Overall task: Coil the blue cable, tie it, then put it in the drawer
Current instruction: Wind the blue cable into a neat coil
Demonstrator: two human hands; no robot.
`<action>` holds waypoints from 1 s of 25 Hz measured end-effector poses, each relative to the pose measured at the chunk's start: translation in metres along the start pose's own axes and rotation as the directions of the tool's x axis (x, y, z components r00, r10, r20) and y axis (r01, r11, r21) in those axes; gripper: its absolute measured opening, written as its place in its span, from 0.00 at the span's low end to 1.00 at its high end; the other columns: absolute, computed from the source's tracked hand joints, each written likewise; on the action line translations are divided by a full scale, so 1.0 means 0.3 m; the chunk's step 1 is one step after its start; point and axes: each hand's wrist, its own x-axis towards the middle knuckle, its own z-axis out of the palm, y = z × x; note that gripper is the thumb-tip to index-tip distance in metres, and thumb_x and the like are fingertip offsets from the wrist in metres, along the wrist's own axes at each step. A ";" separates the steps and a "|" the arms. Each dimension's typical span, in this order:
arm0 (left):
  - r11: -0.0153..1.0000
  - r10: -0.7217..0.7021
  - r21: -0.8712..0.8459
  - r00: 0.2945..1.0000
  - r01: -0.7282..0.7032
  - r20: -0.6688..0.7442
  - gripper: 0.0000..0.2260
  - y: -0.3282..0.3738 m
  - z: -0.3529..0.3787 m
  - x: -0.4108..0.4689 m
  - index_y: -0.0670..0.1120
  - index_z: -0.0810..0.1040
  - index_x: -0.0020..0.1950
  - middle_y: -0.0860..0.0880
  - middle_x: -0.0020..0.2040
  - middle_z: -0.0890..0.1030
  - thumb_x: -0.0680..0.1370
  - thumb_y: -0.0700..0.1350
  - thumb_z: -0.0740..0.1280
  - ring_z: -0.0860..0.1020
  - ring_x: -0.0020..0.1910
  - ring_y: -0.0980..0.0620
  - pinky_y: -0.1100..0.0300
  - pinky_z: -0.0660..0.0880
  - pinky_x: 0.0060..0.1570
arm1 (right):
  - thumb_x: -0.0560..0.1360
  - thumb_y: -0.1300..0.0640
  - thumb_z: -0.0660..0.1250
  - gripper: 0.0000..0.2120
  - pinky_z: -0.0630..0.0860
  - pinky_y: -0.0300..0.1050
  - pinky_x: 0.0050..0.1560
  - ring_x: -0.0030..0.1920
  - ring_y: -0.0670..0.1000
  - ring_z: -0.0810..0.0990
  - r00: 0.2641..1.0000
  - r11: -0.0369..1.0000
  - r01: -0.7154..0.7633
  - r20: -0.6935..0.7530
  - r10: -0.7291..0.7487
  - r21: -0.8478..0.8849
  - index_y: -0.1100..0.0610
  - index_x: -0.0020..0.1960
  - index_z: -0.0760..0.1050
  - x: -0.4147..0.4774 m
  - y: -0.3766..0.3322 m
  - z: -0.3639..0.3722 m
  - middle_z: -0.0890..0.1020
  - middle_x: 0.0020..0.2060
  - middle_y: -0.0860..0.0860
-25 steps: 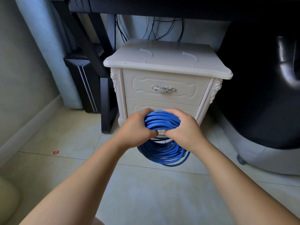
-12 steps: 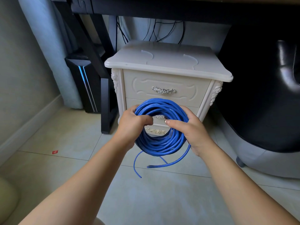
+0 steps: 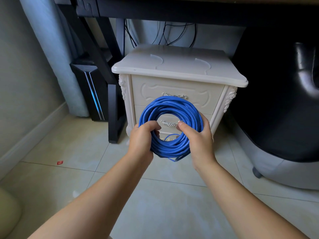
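Raising the blue cable (image 3: 170, 107) higher than a moment ago, we are now holding it at the centre of the frame, its dangling ends drawn up close under the coil.

Our left hand (image 3: 141, 137) is curling its fingers round the coil's lower left, and our right hand (image 3: 198, 140) is wrapping the lower right, thumb pressing on the ring's inner edge. The coil is standing upright in the air, facing us, in front of the cream nightstand (image 3: 172, 66) (both drawers are sitting closed). Its top is overlapping the upper drawer (image 3: 203, 95), while the lower drawer (image 3: 168, 118) is showing through the ring. One short end is poking out below. A red scrap (image 3: 59, 162) is lying on the floor tiles (image 3: 172, 204) at left.
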 end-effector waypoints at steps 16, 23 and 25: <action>0.786 0.233 0.487 0.911 -0.382 0.339 0.26 0.044 -0.046 0.032 0.55 0.74 0.65 0.53 0.50 0.83 0.71 0.38 0.73 0.83 0.46 0.56 0.59 0.78 0.48 | 0.59 0.67 0.69 0.19 0.72 0.43 0.36 0.31 0.48 0.75 0.988 0.935 0.076 0.150 -0.025 -0.346 0.48 0.44 0.77 0.044 -0.085 -0.058 0.78 0.31 0.44; 0.514 0.212 0.673 0.839 -0.531 0.500 0.18 0.067 -0.053 -0.009 0.53 0.78 0.53 0.57 0.38 0.82 0.68 0.36 0.73 0.78 0.33 0.63 0.69 0.75 0.35 | 0.63 0.66 0.70 0.26 0.77 0.41 0.42 0.42 0.47 0.81 0.901 0.752 0.291 0.434 -0.007 -0.591 0.42 0.54 0.77 0.026 -0.108 -0.058 0.83 0.43 0.44; 0.552 0.234 0.652 0.847 -0.519 0.477 0.15 0.067 -0.044 -0.009 0.51 0.78 0.48 0.57 0.32 0.79 0.67 0.33 0.71 0.75 0.28 0.62 0.70 0.71 0.31 | 0.64 0.67 0.71 0.26 0.76 0.37 0.41 0.41 0.44 0.81 0.900 0.772 0.289 0.436 -0.017 -0.566 0.42 0.55 0.77 0.026 -0.111 -0.060 0.83 0.43 0.43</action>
